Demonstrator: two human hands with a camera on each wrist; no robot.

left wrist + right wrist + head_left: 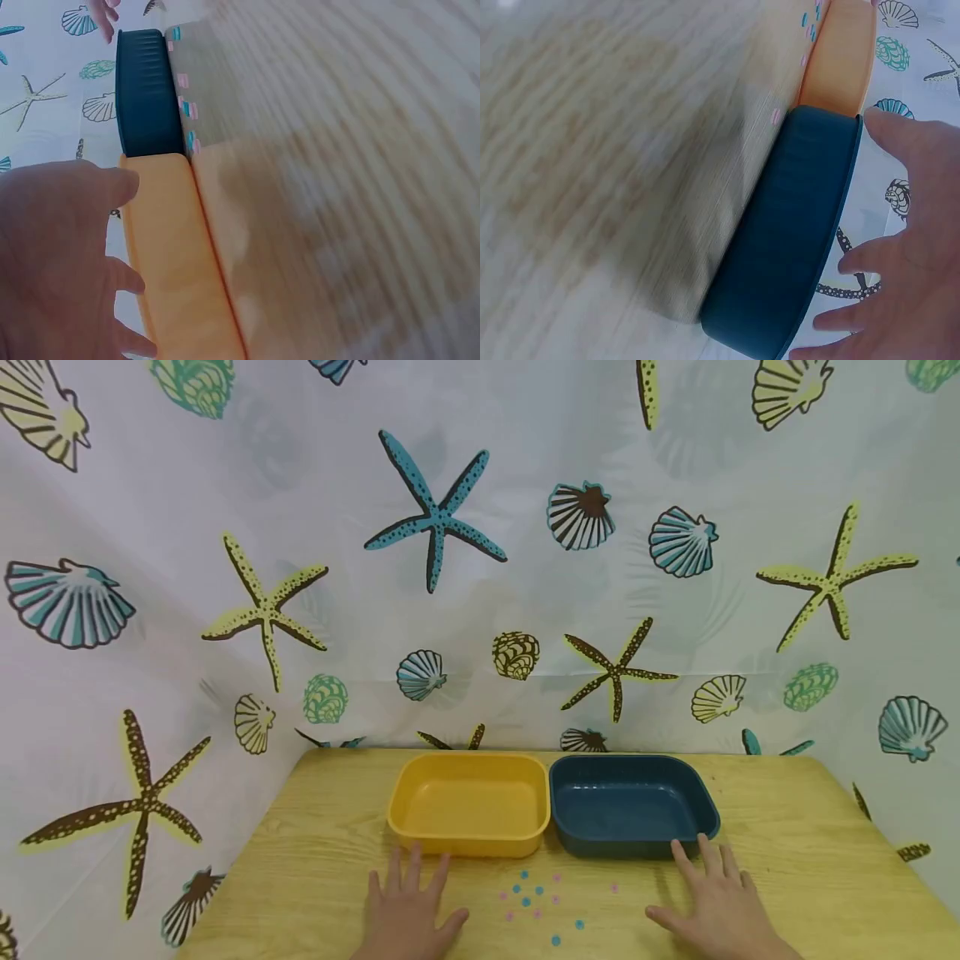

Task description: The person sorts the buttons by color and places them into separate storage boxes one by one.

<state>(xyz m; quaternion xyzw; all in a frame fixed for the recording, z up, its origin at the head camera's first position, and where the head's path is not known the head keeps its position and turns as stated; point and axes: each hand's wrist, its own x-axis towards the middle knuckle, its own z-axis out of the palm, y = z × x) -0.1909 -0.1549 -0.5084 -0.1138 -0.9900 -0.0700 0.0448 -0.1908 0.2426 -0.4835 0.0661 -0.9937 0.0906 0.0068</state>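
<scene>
My left hand (408, 912) is spread with straight fingers in front of the yellow tray (468, 846), its fingertips right at the tray's front rim in the head view. My right hand (716, 906) is spread in the same way, fingertips overlapping the front right corner of the dark blue tray (637, 848). Neither hand holds anything. Between the hands, several tiny blue pieces (526, 902) and pink pieces (537, 913) lie scattered on the wooden table. One pink piece (614, 887) lies apart, nearer my right hand. Both trays show bare floors.
The two trays stand side by side near the back of the wooden table (315, 860). A white curtain (480, 610) printed with starfish and shells rises behind the table and along both sides.
</scene>
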